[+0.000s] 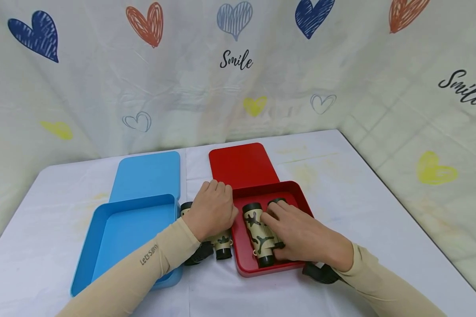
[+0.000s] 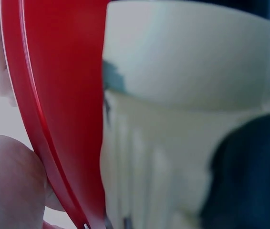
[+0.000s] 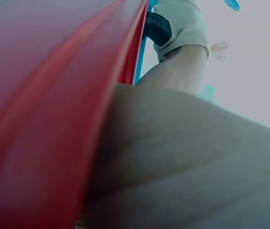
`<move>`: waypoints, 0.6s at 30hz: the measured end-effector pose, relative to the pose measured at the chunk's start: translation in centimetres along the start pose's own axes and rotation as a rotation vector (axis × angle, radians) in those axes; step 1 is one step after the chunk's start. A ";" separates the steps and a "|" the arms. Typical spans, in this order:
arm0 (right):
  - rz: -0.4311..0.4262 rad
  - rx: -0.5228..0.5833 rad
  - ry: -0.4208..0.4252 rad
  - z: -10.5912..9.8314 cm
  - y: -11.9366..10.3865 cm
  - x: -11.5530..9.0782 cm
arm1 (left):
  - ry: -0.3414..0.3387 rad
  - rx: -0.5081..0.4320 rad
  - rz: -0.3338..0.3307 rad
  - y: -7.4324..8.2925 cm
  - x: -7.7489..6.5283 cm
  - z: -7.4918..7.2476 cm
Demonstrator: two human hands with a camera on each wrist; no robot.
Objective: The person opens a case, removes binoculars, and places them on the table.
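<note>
A pair of camouflage binoculars (image 1: 259, 233) lies in the red box (image 1: 246, 271). My right hand (image 1: 301, 229) reaches in from the right and grips the right barrel, its fingers bent over the top. At the box's left rim, my left hand (image 1: 214, 209) holds the edge with curled fingers. A second pair of camouflage binoculars (image 1: 223, 241) lies on the table under my left hand, mostly hidden by it. In the left wrist view a cream barrel (image 2: 187, 57) stands close beside the red wall (image 2: 68, 95), with a blurred thumb (image 2: 11, 181) against that wall.
To the left stands an open blue box (image 1: 135, 233) with its blue lid (image 1: 148, 174) behind it. A red lid (image 1: 242, 165) lies behind the red box. The white tablecloth (image 1: 361, 220) covers the table, and a printed curtain (image 1: 182, 88) hangs at the back.
</note>
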State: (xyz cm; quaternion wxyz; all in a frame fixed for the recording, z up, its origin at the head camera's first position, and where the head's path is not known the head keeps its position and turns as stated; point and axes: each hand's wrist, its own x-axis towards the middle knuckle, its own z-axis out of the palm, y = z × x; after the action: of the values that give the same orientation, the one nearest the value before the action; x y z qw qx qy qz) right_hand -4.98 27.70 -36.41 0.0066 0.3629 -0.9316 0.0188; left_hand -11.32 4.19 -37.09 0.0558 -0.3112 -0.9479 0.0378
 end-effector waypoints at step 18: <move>-0.008 -0.008 0.004 0.1 -0.1 -0.1 | 0.048 0.016 0.015 0.1 -0.2 0.1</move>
State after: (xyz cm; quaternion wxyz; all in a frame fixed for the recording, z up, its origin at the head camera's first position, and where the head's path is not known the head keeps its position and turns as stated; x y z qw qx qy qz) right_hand -4.86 27.71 -36.49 0.0100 0.3664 -0.9302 0.0159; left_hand -11.08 4.14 -37.21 0.0809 -0.3186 -0.9436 0.0385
